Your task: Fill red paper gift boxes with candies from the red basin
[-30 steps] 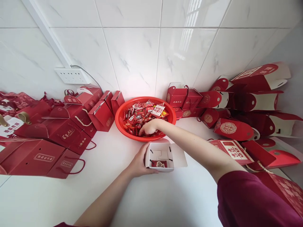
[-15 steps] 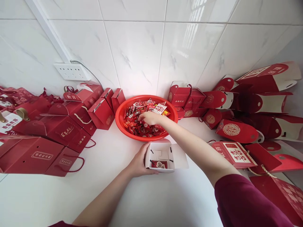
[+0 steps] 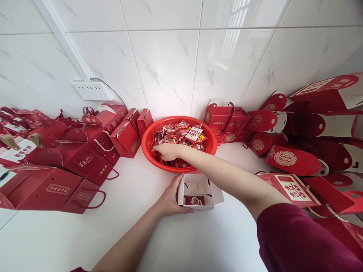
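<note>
A small open gift box [image 3: 209, 190], white inside, stands on the white table, with my left hand [image 3: 169, 200] wrapped round its left side. Inside it lies a red packet [image 3: 196, 200] with white characters, and dark cord ends poke through the walls. My right hand [image 3: 167, 151] reaches into a red plastic basket [image 3: 213, 151], at its left part. The fingers curl down among the red wrapped candies [image 3: 173, 132]; whether a candy is between them is hidden. A white and red square packet [image 3: 194, 133] lies on top of the pile.
Red gift boxes [image 3: 66, 153] with rope handles are lined up on the left. More red boxes [image 3: 286, 158] crowd the right side, some with open flaps. Behind the basket rises a tiled wall [image 3: 167, 68] carrying a socket strip [image 3: 92, 90].
My right hand has moved left and nearer within the basket, its fingers lower among the candies. My left hand still holds the box. The whole view has shifted slightly.
</note>
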`<action>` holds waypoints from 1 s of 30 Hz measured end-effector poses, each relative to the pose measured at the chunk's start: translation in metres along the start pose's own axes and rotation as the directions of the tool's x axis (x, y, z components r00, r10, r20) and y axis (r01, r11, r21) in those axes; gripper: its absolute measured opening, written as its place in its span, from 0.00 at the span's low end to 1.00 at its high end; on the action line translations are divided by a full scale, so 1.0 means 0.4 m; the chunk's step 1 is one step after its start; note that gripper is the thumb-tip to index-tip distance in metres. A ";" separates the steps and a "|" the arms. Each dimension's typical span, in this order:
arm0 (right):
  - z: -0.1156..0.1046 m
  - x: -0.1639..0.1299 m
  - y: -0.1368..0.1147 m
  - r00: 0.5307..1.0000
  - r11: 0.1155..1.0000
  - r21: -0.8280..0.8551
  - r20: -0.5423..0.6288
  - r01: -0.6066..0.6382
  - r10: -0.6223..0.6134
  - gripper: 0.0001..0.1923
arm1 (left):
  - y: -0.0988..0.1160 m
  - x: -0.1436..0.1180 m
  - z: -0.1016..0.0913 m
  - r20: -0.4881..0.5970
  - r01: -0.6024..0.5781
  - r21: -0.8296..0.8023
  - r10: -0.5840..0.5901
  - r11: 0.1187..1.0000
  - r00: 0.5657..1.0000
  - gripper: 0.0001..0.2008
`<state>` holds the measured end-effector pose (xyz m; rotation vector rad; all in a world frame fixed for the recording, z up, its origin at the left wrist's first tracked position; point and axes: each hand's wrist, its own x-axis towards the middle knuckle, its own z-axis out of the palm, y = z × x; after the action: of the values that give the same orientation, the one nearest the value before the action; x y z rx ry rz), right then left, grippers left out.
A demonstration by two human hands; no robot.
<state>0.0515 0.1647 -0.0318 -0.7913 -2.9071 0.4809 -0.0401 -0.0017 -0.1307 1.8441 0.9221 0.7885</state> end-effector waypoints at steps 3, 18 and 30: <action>0.023 0.003 -0.004 0.997 0.996 -0.082 0.058 -0.035 0.040 0.31 | 0.003 0.000 -0.003 0.004 0.004 0.013 -0.005 1.000 1.000 0.60; 0.042 -0.017 0.022 0.990 0.993 -0.010 0.073 -0.121 0.121 0.22 | -0.004 0.004 0.003 -0.023 -0.011 -0.093 0.009 0.996 1.000 0.59; 0.004 -0.199 0.040 0.932 0.757 0.641 -0.185 -0.126 0.312 0.18 | 0.003 -0.012 0.001 -0.103 -0.130 0.205 0.153 0.970 0.983 0.61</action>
<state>0.1272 0.1368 -0.0388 -0.9840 -2.1674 1.1662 -0.0421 -0.0064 -0.1303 2.0732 0.9810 0.9300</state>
